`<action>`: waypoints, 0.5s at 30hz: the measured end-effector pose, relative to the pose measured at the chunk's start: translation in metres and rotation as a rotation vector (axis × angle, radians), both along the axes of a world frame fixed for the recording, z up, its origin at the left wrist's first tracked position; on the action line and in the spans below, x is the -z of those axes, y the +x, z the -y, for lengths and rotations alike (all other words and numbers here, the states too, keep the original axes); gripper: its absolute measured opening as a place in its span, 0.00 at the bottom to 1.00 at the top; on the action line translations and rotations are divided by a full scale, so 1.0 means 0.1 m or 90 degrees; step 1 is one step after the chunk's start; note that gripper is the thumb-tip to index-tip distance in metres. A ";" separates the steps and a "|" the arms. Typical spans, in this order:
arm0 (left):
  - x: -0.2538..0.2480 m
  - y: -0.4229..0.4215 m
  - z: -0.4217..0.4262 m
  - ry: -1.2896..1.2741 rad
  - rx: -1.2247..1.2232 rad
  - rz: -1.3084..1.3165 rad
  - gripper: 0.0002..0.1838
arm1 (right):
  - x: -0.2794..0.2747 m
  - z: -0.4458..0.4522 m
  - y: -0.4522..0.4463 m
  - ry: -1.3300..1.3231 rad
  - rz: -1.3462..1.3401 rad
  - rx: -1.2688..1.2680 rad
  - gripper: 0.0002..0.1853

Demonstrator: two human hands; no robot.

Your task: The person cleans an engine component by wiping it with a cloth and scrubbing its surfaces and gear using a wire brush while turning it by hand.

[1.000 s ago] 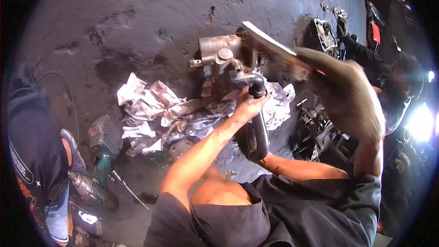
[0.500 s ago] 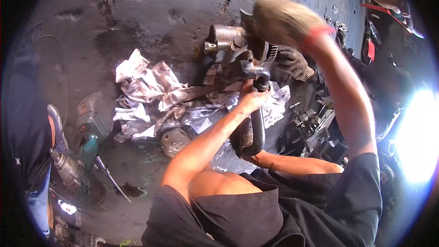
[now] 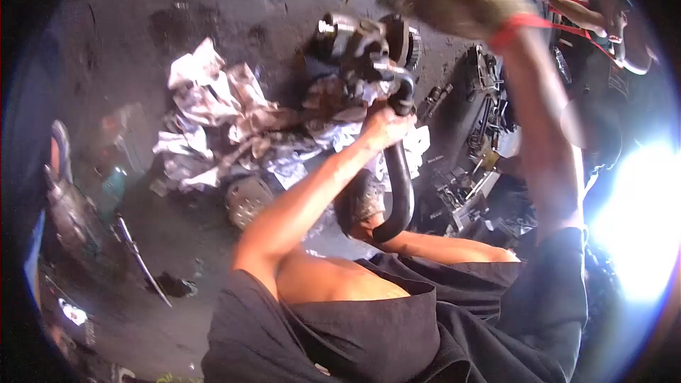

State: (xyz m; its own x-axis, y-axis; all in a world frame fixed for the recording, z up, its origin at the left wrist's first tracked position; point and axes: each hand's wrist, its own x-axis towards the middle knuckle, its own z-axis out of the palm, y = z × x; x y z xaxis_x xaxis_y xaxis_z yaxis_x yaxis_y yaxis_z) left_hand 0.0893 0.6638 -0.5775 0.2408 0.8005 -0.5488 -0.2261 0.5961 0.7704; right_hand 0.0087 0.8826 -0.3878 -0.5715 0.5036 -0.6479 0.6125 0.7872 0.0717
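Observation:
My left hand (image 3: pixel 389 126), bare, is closed round a black curved pipe (image 3: pixel 399 174) just below its upper bend. The pipe's lower end curves over near my leg. Its upper end meets a greasy metal machine part (image 3: pixel 365 46) with a toothed wheel (image 3: pixel 411 46) on its right side. Above and to the right of this part, my right hand (image 3: pixel 464 0) is raised in a work glove with a red band at the wrist. Motion smears it; the glove looks closed, and a dark tip juts out at its left, too blurred to name.
Crumpled, stained cloths (image 3: pixel 220 113) lie under and left of the part. Loose metal parts (image 3: pixel 461 195) sit to the right. A green power tool (image 3: pixel 113 188) and a metal rod (image 3: pixel 142 259) are at left. Another person's leg (image 3: pixel 578 14) shows at upper right.
My gloved right hand has moved up and slightly right. A second gloved hand beside the toothed wheel has left that spot. The view has shifted; my left hand stays on the pipe.

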 end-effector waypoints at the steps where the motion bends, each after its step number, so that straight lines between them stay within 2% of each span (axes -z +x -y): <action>1: -0.01 0.02 -0.01 -0.050 0.024 -0.007 0.18 | -0.37 0.25 -0.31 0.003 0.042 0.057 0.17; 2: 0.00 0.04 0.01 -0.064 0.038 -0.024 0.20 | -0.73 0.49 -0.61 0.009 0.085 0.113 0.13; 3: -0.17 -0.11 -0.05 -0.107 0.039 0.028 0.16 | -0.52 0.47 -0.45 0.018 0.076 0.110 0.12; 5: -0.14 -0.04 -0.08 -0.116 -0.004 0.071 0.12 | -0.10 0.42 -0.14 0.038 0.057 0.106 0.11; 6: -0.16 -0.05 -0.10 -0.100 -0.006 0.071 0.11 | 0.54 0.21 0.14 -0.009 0.040 0.075 0.17; 7: -0.17 -0.08 -0.14 -0.080 -0.012 0.070 0.09 | 0.64 0.04 0.07 0.026 0.095 0.063 0.18; 8: -0.26 -0.15 -0.16 -0.060 -0.052 0.072 0.10 | 0.43 -0.02 -0.09 0.058 0.099 0.054 0.18; 9: -0.23 -0.14 -0.17 -0.058 -0.018 0.055 0.12 | 0.06 0.03 -0.30 0.078 0.114 0.051 0.18; 10: -0.32 -0.19 -0.19 -0.078 -0.017 0.064 0.12 | -0.36 0.18 -0.49 0.111 0.162 -0.031 0.19; 12: -0.41 -0.23 -0.23 -0.066 -0.021 0.050 0.13 | -0.80 0.38 -0.69 0.070 0.222 -0.031 0.20; 14: -0.45 -0.22 -0.31 -0.090 -0.061 0.120 0.11 | -0.56 0.31 -0.43 0.050 0.078 0.001 0.17; 15: -0.47 -0.22 -0.34 -0.110 -0.078 0.155 0.10 | 0.10 0.16 -0.02 0.072 -0.024 -0.013 0.16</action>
